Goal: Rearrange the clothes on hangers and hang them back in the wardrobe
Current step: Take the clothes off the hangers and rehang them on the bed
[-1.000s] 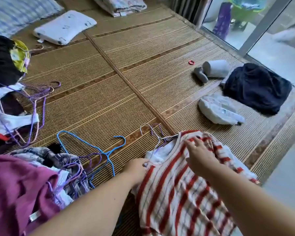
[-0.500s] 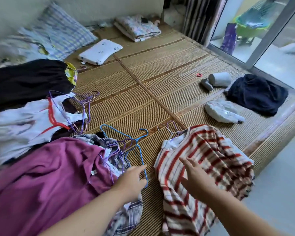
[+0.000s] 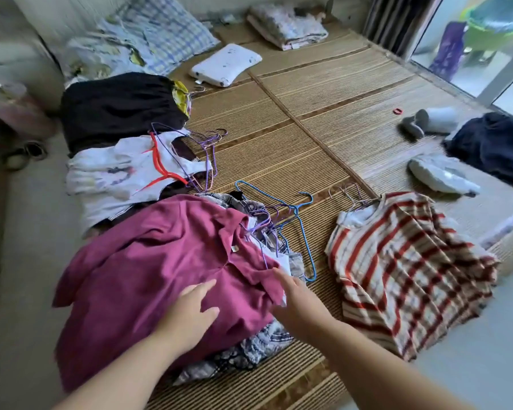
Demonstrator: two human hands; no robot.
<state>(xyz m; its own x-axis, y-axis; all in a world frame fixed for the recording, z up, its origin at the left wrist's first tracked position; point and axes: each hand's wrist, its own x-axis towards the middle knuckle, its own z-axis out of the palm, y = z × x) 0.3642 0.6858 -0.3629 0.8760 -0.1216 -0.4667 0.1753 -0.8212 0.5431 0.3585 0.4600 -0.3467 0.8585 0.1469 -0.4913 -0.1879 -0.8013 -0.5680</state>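
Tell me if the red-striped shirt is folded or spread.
Spread: the red-striped shirt lies flat on the mat, hanger hooks poking from its collar.

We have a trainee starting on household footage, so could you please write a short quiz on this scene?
1. True or false: the red-and-cream striped shirt lies to the person's right of the magenta collared shirt.
2. What does the left hand rest on? A the magenta collared shirt; B a small white pillow; C a dark navy garment.
3. Fill in: the thin wire hanger lying between the two shirts, partly on the woven straw mat, is ____ in colour.
Key: 1 true; 2 A; 3 blue.
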